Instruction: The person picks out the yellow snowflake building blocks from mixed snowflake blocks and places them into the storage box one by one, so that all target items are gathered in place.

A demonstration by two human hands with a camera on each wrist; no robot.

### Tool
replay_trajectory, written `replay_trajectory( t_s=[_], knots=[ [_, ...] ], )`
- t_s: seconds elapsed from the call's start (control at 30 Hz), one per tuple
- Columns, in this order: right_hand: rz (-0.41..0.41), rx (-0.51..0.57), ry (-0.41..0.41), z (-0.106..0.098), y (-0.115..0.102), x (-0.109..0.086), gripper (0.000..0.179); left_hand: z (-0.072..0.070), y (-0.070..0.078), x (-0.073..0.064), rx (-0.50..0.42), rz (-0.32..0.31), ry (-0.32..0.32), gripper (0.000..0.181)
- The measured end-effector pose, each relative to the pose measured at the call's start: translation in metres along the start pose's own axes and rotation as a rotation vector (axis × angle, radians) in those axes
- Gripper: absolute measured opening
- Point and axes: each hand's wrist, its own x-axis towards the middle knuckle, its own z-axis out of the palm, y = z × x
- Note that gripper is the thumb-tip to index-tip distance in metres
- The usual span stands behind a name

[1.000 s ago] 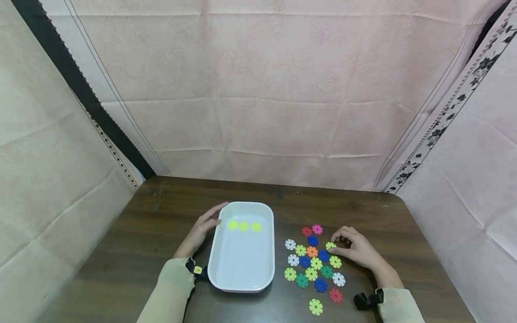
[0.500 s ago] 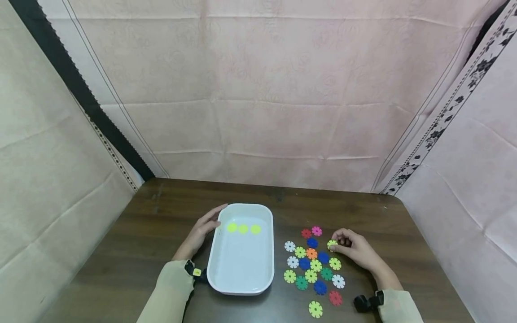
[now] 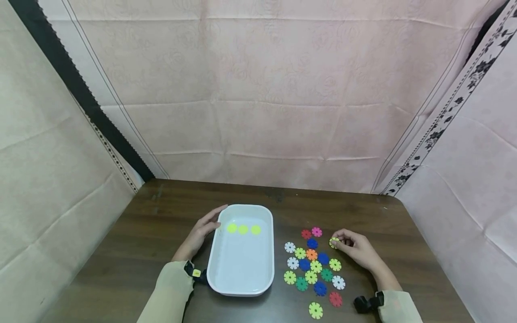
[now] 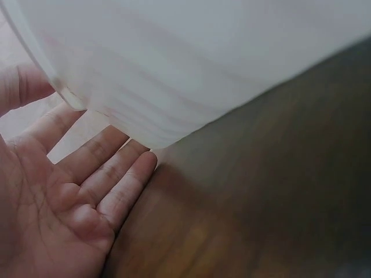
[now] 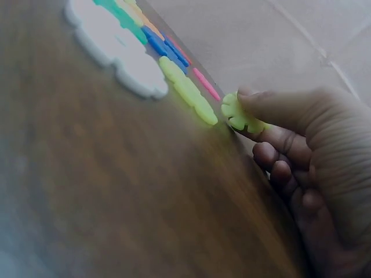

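Note:
Thumb and forefinger of my right hand (image 3: 355, 246) pinch a yellow-green notched disc (image 5: 235, 111), a flower-shaped plastic piece. It is raised off the table on edge, and the other fingers are curled below it. My left hand (image 3: 200, 231) rests against the upper left corner of a white tray (image 3: 242, 273), thumb at the rim and nearly straight fingers along the outer wall, as the left wrist view shows. Inside the tray, three yellow-green round pieces (image 3: 243, 229) lie in a row near its far end.
Between tray and right hand lie several notched discs: white (image 3: 338, 282), blue (image 3: 320, 288), green (image 3: 326, 275), orange (image 3: 311, 254), red (image 3: 335, 298), pink (image 3: 317, 231) and yellow-green (image 3: 316, 310). They lie flat on the brown wooden table (image 3: 133, 269). Pale cloth walls (image 3: 274, 125) surround the table.
My right hand has lifted the yellow-green disc from the table at the group's right edge, moving it slightly right. My left hand and the tray stay in place.

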Motion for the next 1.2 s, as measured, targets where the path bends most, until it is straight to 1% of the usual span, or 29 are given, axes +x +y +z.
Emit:
replay_trajectory(
  t_s=[0.17, 0.37, 0.53, 0.67, 0.73, 0.8, 0.97, 1.1, 1.2],
  knots=[
    [-0.01, 0.005, 0.007, 0.001, -0.002, -0.001, 0.005, 0.0, -0.001, 0.0, 0.0, 0.009, -0.004, 0.05],
    [-0.044, 0.013, 0.022, 0.002, -0.002, -0.002, 0.005, -0.001, -0.001, -0.002, -0.01, 0.002, 0.001, 0.049],
    [-0.043, 0.025, 0.034, 0.003, -0.001, -0.003, 0.005, -0.001, -0.002, -0.003, -0.008, 0.001, 0.005, 0.049],
    [-0.036, 0.041, 0.079, 0.003, -0.001, -0.001, 0.006, 0.0, -0.001, -0.002, -0.006, 0.01, 0.002, 0.048],
    [-0.042, 0.05, 0.091, 0.003, -0.004, 0.002, 0.008, 0.0, -0.001, -0.001, -0.008, 0.013, -0.001, 0.048],
    [-0.068, 0.058, 0.075, 0.003, -0.012, 0.006, 0.01, 0.0, 0.0, -0.001, -0.004, 0.012, -0.003, 0.048],
    [-0.172, 0.066, -0.063, 0.007, -0.046, 0.026, 0.013, 0.002, 0.0, -0.002, 0.005, 0.003, 0.008, 0.048],
    [-0.195, 0.058, -0.159, 0.011, -0.084, 0.049, 0.014, 0.003, -0.001, -0.002, 0.0, 0.014, 0.008, 0.048],
    [-0.219, 0.056, -0.223, 0.02, -0.115, 0.069, 0.014, 0.002, -0.001, -0.002, 0.002, 0.011, 0.012, 0.048]
  ],
)
